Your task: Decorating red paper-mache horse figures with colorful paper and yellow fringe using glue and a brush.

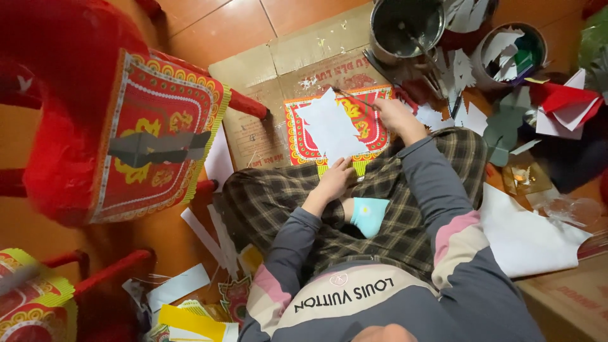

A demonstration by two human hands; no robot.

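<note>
Grey sweatshirt with pink and cream bands, dark green plaid trousers, light blue sock

White paper cutout (330, 128), jagged-edged, lay flat on my red-and-yellow patterned sheet (367, 130); sheet rested flat on brown cardboard (253, 136); thin brush (356, 98) slanted over it.

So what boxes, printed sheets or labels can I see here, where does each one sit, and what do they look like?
Flattened cardboard box: on the floor ahead of the knees, brown, faint red print.
Printed decorative sheet: on that cardboard, red with yellow patterned border; left hand presses its near edge, right hand holds a thin stick over it.
White paper cutout: lying on the sheet.
Covered box shape: left, red and yellow print, grey strip.
</note>
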